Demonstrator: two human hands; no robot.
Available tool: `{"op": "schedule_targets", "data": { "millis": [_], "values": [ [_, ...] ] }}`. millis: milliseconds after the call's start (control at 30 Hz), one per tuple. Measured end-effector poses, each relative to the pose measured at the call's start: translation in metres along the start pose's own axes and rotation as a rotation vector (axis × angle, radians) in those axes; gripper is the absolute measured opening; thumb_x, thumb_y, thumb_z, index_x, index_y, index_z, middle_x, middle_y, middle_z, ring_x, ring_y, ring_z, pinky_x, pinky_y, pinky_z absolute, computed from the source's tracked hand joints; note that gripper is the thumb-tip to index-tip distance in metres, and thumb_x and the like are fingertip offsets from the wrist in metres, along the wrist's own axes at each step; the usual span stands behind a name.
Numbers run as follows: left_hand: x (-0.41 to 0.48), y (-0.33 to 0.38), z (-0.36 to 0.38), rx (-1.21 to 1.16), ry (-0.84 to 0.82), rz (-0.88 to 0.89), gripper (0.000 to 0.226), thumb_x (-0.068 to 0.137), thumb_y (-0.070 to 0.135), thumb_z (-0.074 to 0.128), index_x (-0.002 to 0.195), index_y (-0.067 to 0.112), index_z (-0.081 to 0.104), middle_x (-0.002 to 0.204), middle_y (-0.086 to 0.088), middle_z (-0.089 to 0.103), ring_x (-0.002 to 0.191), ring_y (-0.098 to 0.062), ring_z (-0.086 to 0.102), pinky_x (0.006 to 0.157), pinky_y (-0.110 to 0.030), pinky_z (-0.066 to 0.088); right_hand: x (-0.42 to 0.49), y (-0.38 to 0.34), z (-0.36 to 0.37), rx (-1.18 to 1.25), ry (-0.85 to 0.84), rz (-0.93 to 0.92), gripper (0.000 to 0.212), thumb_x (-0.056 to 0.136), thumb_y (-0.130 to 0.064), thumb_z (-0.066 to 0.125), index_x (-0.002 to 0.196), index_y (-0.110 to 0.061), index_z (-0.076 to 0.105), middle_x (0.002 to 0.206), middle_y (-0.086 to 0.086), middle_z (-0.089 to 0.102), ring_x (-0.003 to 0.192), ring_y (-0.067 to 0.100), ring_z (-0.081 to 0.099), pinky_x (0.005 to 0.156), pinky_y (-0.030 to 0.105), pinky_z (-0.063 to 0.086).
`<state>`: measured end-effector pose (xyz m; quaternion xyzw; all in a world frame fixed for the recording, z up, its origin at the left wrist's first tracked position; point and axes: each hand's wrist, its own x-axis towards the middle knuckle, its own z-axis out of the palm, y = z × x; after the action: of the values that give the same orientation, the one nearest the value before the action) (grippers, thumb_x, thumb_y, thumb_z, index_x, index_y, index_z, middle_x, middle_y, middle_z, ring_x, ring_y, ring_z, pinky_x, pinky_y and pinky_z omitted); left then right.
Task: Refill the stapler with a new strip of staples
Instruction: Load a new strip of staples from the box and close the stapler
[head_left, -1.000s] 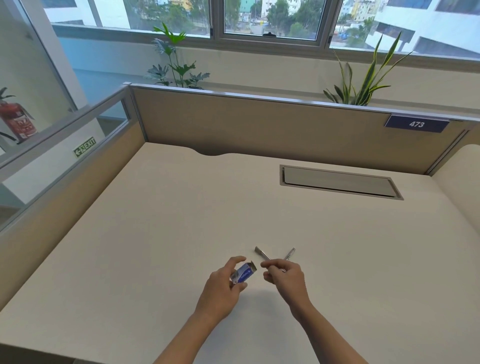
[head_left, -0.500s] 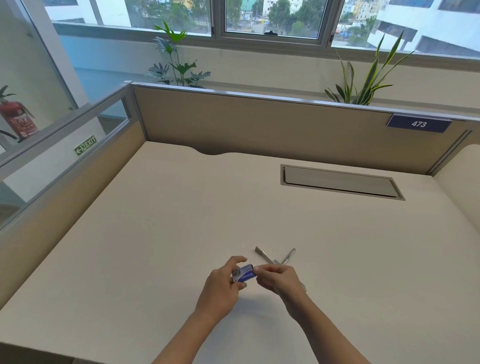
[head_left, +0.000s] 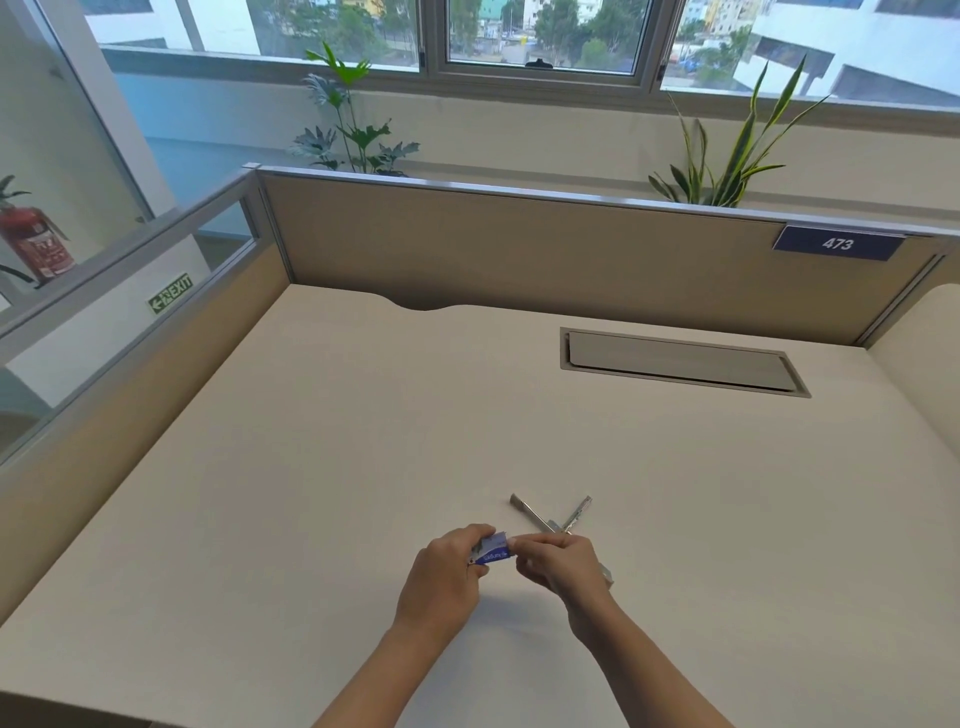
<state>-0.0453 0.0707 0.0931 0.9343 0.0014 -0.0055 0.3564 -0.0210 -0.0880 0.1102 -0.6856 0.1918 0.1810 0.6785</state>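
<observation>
A small blue and white staple box (head_left: 492, 552) is held just above the desk in my left hand (head_left: 447, 577). My right hand (head_left: 558, 564) pinches the box's right end with thumb and fingertips. Behind my right hand a metal stapler (head_left: 543, 522) lies swung open on the desk, its two silver arms spread in a V. Part of the stapler's base is hidden under my right hand. No loose staple strip is visible.
The cream desk (head_left: 363, 441) is walled by tan partitions at the back and left. A grey cable hatch (head_left: 680, 361) is set into the desk at the back right. Potted plants (head_left: 348, 130) stand beyond the partition.
My right hand moved left from beside the stapler to meet the box and now grips its end. My left hand kept hold of the box.
</observation>
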Motion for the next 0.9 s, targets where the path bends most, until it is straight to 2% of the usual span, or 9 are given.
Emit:
{"op": "schedule_targets", "data": {
  "millis": [133,267,367,433,533,600,767,900],
  "values": [
    [0.000,-0.001,0.004,0.012,0.021,0.019,0.043,0.083,0.004,0.069,0.121,0.024,0.064,0.113,0.005,0.071,0.098,-0.013,0.067,0.080,-0.011,0.049,0.000,0.003,0.002,-0.065,-0.002,-0.061,0.010,0.082,-0.010,0.074,0.077,-0.008,0.082,0.052,-0.005,0.063,0.050,0.008,0.057,0.064,0.017,0.057],
    [0.002,-0.003,0.007,0.002,0.032,0.015,0.042,0.083,0.007,0.070,0.121,0.024,0.064,0.111,0.004,0.072,0.096,-0.015,0.068,0.083,-0.024,0.055,-0.004,0.004,0.005,-0.176,-0.071,-0.156,0.016,0.085,-0.019,0.070,0.078,-0.027,0.083,0.076,-0.009,0.078,0.066,0.003,0.069,0.071,0.017,0.058],
    [0.005,-0.007,0.009,-0.032,0.040,-0.030,0.042,0.080,0.016,0.075,0.118,0.029,0.064,0.106,0.007,0.073,0.092,-0.014,0.068,0.075,-0.020,0.054,-0.002,0.002,0.004,-0.235,-0.077,-0.165,0.024,0.086,-0.014,0.067,0.079,-0.032,0.081,0.080,-0.013,0.078,0.079,0.008,0.073,0.073,0.016,0.057],
    [0.006,-0.010,0.011,-0.019,0.035,-0.086,0.041,0.079,0.028,0.076,0.116,0.036,0.060,0.104,0.010,0.072,0.089,-0.014,0.068,0.069,-0.021,0.053,0.002,0.002,0.000,-0.268,-0.048,-0.146,0.025,0.087,-0.012,0.065,0.082,-0.031,0.079,0.080,-0.014,0.076,0.080,0.009,0.073,0.070,0.015,0.054],
    [0.014,-0.015,0.013,0.035,0.017,-0.145,0.038,0.079,0.037,0.071,0.114,0.040,0.056,0.102,0.011,0.071,0.087,-0.015,0.067,0.066,-0.025,0.051,0.008,0.002,-0.010,-0.260,-0.004,-0.146,0.026,0.087,-0.006,0.063,0.095,-0.025,0.078,0.087,-0.004,0.072,0.077,0.011,0.069,0.076,0.024,0.056],
    [0.023,-0.018,0.015,0.063,-0.002,-0.172,0.037,0.080,0.037,0.069,0.114,0.038,0.055,0.103,0.011,0.070,0.087,-0.016,0.066,0.066,-0.026,0.049,0.012,0.002,-0.019,-0.235,0.014,-0.153,0.030,0.085,-0.004,0.065,0.104,-0.024,0.075,0.088,0.001,0.072,0.076,0.013,0.068,0.082,0.031,0.057],
    [0.049,-0.028,0.027,0.053,-0.020,-0.229,0.035,0.079,0.036,0.070,0.112,0.024,0.063,0.111,0.006,0.061,0.094,-0.015,0.062,0.069,-0.026,0.045,0.023,0.005,-0.041,-0.244,0.071,-0.140,0.027,0.085,-0.001,0.069,0.108,-0.015,0.072,0.083,0.003,0.072,0.074,0.017,0.066,0.083,0.036,0.059],
    [0.067,-0.036,0.035,0.053,0.004,-0.275,0.031,0.079,0.030,0.069,0.107,0.018,0.064,0.106,-0.002,0.059,0.097,-0.020,0.059,0.072,-0.033,0.052,0.032,0.008,-0.055,-0.345,0.156,-0.159,0.015,0.085,-0.015,0.073,0.099,-0.021,0.075,0.090,-0.002,0.075,0.081,0.010,0.068,0.066,0.019,0.050]
  ]
}}
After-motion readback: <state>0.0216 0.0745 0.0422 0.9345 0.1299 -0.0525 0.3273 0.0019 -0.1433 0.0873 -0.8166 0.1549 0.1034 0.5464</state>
